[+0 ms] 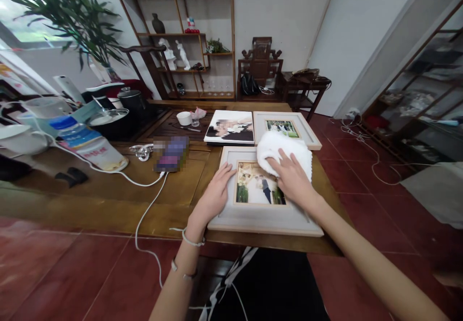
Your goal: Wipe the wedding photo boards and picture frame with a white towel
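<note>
A pale wooden picture frame [231, 220] lies face up on the near right part of the table, with a wedding photo [253, 183] at its centre. My left hand [216, 191] rests along the frame's left side, fingers stretched out over the rim. A folded white cloth [285, 147] covers the frame's upper right corner. On that cloth lies my right hand [293, 176], gripping it loosely with the fingers pressed into it. The cloth also overlaps the front of a second picture frame [307, 130] behind. Left of that one sits a photo panel [231, 126] showing a blurred portrait.
On the wooden table [177, 215], left of the frame, lie a phone [171, 154] with a white cable and a plastic bottle [90, 145] on its side. Further back stand a white cup [184, 118] and a dark pot [133, 104]. Wooden shelves [220, 17] line the wall.
</note>
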The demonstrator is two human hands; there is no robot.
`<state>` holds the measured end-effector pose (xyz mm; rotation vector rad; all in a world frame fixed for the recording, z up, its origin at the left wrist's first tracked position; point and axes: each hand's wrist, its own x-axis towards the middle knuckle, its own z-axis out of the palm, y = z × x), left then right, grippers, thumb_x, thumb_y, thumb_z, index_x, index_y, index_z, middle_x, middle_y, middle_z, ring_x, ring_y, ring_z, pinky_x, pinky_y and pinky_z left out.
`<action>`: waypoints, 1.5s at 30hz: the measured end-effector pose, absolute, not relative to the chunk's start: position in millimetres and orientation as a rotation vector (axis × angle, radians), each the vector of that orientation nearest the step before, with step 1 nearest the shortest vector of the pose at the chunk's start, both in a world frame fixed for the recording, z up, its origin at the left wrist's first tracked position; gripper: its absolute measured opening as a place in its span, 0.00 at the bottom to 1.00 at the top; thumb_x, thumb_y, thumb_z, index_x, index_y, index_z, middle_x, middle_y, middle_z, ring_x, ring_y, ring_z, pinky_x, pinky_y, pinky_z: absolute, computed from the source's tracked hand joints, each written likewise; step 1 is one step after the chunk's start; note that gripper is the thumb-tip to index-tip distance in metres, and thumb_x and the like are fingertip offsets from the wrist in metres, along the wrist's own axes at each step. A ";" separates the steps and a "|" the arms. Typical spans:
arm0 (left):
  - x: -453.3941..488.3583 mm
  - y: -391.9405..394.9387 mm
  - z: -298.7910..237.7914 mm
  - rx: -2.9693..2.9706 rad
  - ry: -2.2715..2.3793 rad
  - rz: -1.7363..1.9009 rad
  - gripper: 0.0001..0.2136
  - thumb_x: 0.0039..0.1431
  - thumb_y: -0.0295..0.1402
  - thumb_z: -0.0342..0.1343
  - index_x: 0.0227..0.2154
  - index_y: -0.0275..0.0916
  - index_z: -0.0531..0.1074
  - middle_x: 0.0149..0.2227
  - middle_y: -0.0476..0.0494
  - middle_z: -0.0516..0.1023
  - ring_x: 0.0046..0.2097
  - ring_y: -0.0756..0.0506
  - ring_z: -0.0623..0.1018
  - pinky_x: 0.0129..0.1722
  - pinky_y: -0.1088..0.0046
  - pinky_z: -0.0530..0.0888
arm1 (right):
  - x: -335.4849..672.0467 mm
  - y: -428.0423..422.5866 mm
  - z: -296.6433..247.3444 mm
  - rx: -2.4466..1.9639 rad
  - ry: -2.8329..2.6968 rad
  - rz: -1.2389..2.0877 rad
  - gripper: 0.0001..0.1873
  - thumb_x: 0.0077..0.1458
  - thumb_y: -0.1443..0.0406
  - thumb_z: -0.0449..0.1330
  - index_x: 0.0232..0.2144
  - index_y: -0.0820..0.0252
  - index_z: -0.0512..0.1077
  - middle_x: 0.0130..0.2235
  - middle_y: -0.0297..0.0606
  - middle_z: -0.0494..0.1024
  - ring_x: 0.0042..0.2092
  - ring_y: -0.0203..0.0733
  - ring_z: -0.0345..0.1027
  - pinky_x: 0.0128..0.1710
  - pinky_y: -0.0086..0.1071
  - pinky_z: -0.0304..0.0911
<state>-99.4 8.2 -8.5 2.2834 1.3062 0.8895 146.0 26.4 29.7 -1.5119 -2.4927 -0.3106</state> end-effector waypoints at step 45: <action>-96.8 10.0 -10.9 2.267 1.332 0.949 0.24 0.55 0.17 0.38 0.53 0.36 0.62 0.59 0.39 0.61 0.63 0.45 0.53 0.62 0.57 0.54 | 117.5 -48.4 52.3 -1.291 -2.887 0.048 0.39 0.39 0.79 0.50 0.55 0.53 0.60 0.60 0.41 0.58 0.61 0.59 0.45 0.55 0.57 0.48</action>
